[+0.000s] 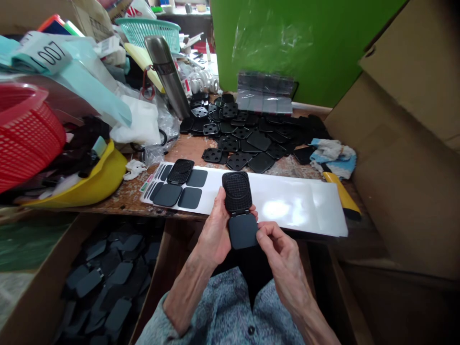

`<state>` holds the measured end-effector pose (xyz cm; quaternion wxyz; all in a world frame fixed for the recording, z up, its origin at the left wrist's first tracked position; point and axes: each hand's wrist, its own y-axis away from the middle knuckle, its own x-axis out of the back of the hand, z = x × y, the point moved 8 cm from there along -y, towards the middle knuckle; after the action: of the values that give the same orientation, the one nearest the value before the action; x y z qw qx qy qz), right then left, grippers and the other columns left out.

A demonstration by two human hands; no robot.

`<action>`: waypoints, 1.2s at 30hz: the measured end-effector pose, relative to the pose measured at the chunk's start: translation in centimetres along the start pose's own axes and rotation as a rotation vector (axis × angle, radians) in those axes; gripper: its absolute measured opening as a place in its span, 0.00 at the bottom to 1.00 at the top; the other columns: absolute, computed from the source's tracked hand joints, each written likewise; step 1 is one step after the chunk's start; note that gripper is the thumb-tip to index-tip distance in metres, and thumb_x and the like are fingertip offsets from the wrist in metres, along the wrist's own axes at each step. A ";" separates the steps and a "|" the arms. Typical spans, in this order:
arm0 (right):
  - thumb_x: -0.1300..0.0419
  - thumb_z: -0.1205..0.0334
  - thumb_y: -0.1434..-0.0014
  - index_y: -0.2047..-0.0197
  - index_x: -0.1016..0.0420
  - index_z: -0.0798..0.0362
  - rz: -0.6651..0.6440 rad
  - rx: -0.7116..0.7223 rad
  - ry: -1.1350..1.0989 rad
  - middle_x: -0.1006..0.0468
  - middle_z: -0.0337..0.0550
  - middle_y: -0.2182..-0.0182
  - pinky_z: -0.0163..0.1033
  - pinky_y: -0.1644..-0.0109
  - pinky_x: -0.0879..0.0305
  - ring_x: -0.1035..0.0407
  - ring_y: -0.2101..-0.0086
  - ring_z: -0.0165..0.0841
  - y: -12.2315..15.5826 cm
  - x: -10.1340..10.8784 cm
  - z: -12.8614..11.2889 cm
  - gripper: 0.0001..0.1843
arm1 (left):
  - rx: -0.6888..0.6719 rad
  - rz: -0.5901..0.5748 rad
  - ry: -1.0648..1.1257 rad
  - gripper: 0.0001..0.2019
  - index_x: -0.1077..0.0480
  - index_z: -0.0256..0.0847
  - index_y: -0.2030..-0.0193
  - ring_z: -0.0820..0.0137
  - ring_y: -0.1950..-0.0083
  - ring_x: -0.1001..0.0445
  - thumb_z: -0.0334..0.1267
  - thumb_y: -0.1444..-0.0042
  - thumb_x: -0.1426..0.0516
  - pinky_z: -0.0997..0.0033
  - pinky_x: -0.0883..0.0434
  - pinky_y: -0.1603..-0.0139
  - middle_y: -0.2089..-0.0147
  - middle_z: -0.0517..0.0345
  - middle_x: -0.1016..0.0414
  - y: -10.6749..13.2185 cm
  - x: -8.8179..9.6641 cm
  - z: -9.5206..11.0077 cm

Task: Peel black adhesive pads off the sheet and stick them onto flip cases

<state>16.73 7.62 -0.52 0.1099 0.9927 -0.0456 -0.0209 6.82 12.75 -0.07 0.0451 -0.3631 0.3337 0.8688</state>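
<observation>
My left hand grips a small black hinged plastic case from its left side, held open with a gridded upper half and a smooth dark lower half. My right hand pinches the lower right edge of that same case. Just beyond it lies a long white sticker sheet with a few dark grey pads left at its left end. A second open black case rests on that end of the sheet.
A heap of black plastic parts covers the worn table behind the sheet. Left: red basket, yellow helmet, steel flask. Cardboard box of finished dark pieces below left. Yellow-handled tool and rag right. Cardboard wall.
</observation>
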 end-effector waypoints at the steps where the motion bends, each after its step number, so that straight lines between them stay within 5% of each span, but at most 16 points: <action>1: 0.48 0.58 0.41 0.71 0.37 0.54 0.007 0.010 0.012 0.36 0.37 0.70 0.33 0.66 0.45 0.43 0.69 0.28 0.0 0.0 -0.1 0.10 | 0.004 0.003 -0.001 0.26 0.30 0.31 0.63 0.64 0.67 0.26 0.53 0.42 0.57 0.64 0.29 0.61 0.69 0.46 0.25 0.1 0.0 0.0; 11: 0.49 0.62 0.41 0.73 0.40 0.52 0.098 0.154 0.274 0.35 0.39 0.70 0.34 0.64 0.42 0.39 0.69 0.29 0.0 0.0 -1.4 0.09 | 0.001 0.016 0.011 0.26 0.30 0.31 0.62 0.64 0.67 0.26 0.54 0.43 0.56 0.64 0.29 0.61 0.69 0.47 0.26 0.2 0.1 0.0; 15: 0.44 0.58 0.44 0.64 0.37 0.51 0.169 0.119 0.287 0.32 0.40 0.69 0.36 0.63 0.39 0.36 0.69 0.31 0.1 0.5 -0.8 0.07 | 0.025 0.043 0.041 0.26 0.30 0.31 0.62 0.65 0.68 0.26 0.56 0.44 0.55 0.66 0.29 0.65 0.70 0.47 0.26 0.2 0.3 -0.4; 19: 0.45 0.52 0.43 0.63 0.36 0.52 -0.038 -0.042 0.089 0.35 0.35 0.77 0.32 0.75 0.43 0.41 0.79 0.27 -0.8 -1.0 0.1 0.12 | 0.026 0.108 -0.007 0.27 0.30 0.31 0.63 0.65 0.68 0.27 0.57 0.45 0.54 0.67 0.30 0.66 0.69 0.47 0.26 0.5 0.7 -0.1; 25: 0.49 0.51 0.41 0.68 0.36 0.53 -0.182 -0.026 0.042 0.36 0.32 0.84 0.31 0.75 0.47 0.41 0.81 0.26 -3.1 -5.1 -2.2 0.13 | -0.499 0.205 -0.447 0.22 0.37 0.41 0.51 0.71 0.65 0.28 0.42 0.53 0.41 0.74 0.32 0.65 0.65 0.58 0.27 1.1 2.6 7.5; 29: 0.53 0.57 0.39 0.67 0.34 0.53 -0.205 0.139 0.232 0.32 0.35 0.81 0.33 0.73 0.42 0.37 0.80 0.28 -5.0 -7.5 -3.6 0.11 | -0.653 0.309 -0.992 0.24 0.40 0.36 0.48 0.74 0.74 0.33 0.43 0.51 0.44 0.76 0.37 0.74 0.73 0.63 0.35 -0.1 4.4 12.2; 33: 0.53 0.64 0.40 0.61 0.33 0.52 -0.011 0.461 0.638 0.29 0.45 0.67 0.40 0.61 0.37 0.33 0.66 0.34 -5.9 -5.5 -5.6 0.09 | -0.710 0.395 -1.196 0.23 0.38 0.34 0.49 0.74 0.76 0.38 0.43 0.51 0.45 0.76 0.41 0.77 0.77 0.66 0.40 -1.4 6.5 15.3; 36: 0.46 0.63 0.44 0.53 0.35 0.51 -0.073 0.605 0.900 0.31 0.49 0.59 0.46 0.54 0.37 0.36 0.57 0.40 -5.6 -4.0 -5.3 0.14 | -0.742 0.470 -1.326 0.23 0.37 0.35 0.49 0.72 0.75 0.38 0.43 0.51 0.46 0.74 0.40 0.74 0.76 0.65 0.40 -1.3 7.6 16.9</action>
<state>13.51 14.55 3.60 -0.1731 0.8919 0.0362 0.4163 -8.48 22.89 2.92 -0.0739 0.3184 -0.0062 0.9451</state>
